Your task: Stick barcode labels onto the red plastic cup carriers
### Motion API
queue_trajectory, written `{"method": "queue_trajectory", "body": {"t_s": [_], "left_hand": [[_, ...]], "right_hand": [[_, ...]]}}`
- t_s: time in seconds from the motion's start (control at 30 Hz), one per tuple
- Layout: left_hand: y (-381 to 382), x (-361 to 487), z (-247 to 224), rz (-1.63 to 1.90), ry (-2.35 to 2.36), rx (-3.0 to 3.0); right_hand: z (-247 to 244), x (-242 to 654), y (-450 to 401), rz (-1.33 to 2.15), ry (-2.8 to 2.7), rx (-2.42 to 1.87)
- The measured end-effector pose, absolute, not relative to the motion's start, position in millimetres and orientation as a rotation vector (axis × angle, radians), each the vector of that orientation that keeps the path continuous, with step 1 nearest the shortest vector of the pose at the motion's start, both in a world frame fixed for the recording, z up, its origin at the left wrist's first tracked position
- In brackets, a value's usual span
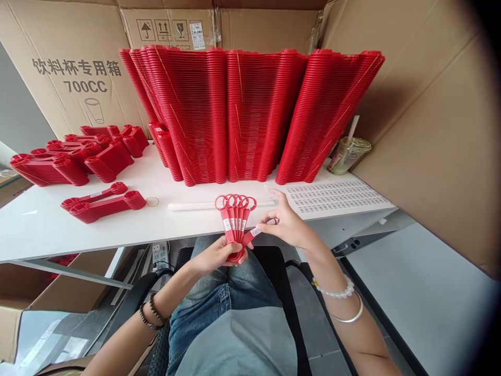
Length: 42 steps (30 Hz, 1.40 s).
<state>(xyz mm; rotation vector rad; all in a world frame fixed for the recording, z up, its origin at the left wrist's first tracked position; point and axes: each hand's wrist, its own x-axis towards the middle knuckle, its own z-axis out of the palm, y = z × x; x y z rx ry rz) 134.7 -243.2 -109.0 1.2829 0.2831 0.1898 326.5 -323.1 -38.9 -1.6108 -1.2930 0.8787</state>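
My left hand (225, 253) is closed around the lower ends of several flat red plastic strips (234, 219), spread like a fan. Each strip ends in an open ring, and white barcode labels (227, 224) show on their shafts. My right hand (287, 222) is closed on the rightmost strip (249, 238), its thumb at the label and its fingers by the far ring. The right index finger stretches forward, apart from the strip. Beyond my right hand lies a sheet of small printed labels (336, 196) on the white table (188, 227).
Tall stacks of red strips (254, 115) stand at the back against cardboard boxes (168, 28). Smaller bundles (109, 159) lie at left, near a rubber band (152, 201). A plastic cup with a straw (348, 155) stands at right. A whitish strip (191, 206) lies near the front edge.
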Motion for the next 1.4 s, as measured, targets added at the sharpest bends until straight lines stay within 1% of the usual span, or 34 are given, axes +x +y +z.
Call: {"method": "queue_trajectory", "body": {"t_s": [0.33, 0.57, 1.0, 1.2, 1.4], "left_hand": [[-241.5, 134.2, -110.0, 0.176, 0.247, 1.424], [-240.9, 134.2, -108.6, 0.175, 0.252, 1.48], [-241.2, 135.0, -109.3, 0.189, 0.239, 1.47], [-241.6, 134.6, -111.7, 0.205, 0.263, 1.474], [-250.5, 134.0, -104.9, 0.288, 0.276, 1.431]], "right_hand": [[-45.4, 323.4, -322.9, 0.887, -1.29, -1.654], [-50.9, 327.7, -320.9, 0.944, -1.3, -1.603], [-49.2, 323.3, -320.0, 0.958, -1.311, -1.648], [-44.8, 313.4, -325.2, 0.767, -1.403, -1.709], [-40.7, 291.0, -331.7, 0.357, -1.488, -1.789]]}}
